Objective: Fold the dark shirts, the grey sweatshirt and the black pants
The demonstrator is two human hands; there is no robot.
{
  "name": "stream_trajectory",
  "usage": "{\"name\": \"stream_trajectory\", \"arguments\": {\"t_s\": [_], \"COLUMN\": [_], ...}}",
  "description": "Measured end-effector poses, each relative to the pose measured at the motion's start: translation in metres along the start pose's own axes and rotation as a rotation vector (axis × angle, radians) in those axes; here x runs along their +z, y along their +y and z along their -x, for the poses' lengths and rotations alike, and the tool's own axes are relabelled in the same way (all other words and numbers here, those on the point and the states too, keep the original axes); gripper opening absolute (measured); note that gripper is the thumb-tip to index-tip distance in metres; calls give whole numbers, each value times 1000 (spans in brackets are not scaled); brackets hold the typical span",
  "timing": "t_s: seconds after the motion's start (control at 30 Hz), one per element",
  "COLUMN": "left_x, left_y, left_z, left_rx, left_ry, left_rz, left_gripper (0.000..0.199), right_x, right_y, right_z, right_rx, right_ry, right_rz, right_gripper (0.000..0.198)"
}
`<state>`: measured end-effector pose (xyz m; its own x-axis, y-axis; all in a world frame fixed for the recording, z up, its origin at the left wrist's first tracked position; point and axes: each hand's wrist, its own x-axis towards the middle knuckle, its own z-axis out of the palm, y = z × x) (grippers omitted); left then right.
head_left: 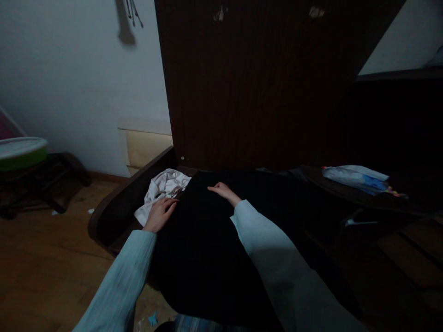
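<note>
A large black cloth [204, 244], probably a garment, is spread out in front of me over the seat of a dark wooden bench or frame. My left hand [161, 213] rests at its left edge, fingers stretched out and the thumb a little apart. Beside that hand lies a crumpled white cloth [164, 184]. Further right, on the upper part of the black cloth, is my right hand [225, 191]. Its thumb side points left and its other fingers look curled into the fabric, partly hidden by the dim light.
A curved wooden armrest [114, 207] borders the left side, with a tall dark panel [256, 92] behind. A plastic packet [356, 177] lies on a dark surface at right. At far left a green basin [24, 159] stands on a low stool [58, 175]. Scraps litter the wooden floor [44, 263].
</note>
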<state>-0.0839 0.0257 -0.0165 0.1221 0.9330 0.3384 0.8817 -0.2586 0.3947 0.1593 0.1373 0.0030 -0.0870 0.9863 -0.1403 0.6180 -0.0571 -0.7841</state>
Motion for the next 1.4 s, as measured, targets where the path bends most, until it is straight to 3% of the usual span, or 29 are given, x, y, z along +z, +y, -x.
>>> {"name": "stream_trajectory", "arguments": {"t_s": [0.3,0.4,0.5,0.63,0.73,1.0,1.2,1.3,1.4], "left_x": [-2,-2,-2,-3,-5,-2,-2,-4,-9], "left_y": [3,7,8,0,-7,-12,-5,3,7], "left_z": [-1,-1,-1,-2,-2,-2,-2,-2,-4], "left_rx": [11,-1,-13,-12,46,16,-51,-92,-117], "left_ry": [-119,-112,-106,-71,-73,-83,-52,-62,-63], "left_rz": [-207,-235,-207,-55,90,87,-1,-90,-133], "left_gripper": [40,42,40,41,38,35,33,36,42], "right_x": [2,-8,-9,14,34,44,43,40,37], "right_y": [41,35,18,-2,-3,8,6,5,5], "right_z": [29,38,57,89,103,102,106,109,106], "right_rx": [-155,-233,-521,-973,-1120,-1135,-1078,-963,-779], "right_ry": [91,148,234,-112,-212,-72,-93,-110,51], "right_rz": [-253,-7,286,295,305,377,305,281,270], "right_gripper": [33,34,31,31,38,15,21,25,29]}}
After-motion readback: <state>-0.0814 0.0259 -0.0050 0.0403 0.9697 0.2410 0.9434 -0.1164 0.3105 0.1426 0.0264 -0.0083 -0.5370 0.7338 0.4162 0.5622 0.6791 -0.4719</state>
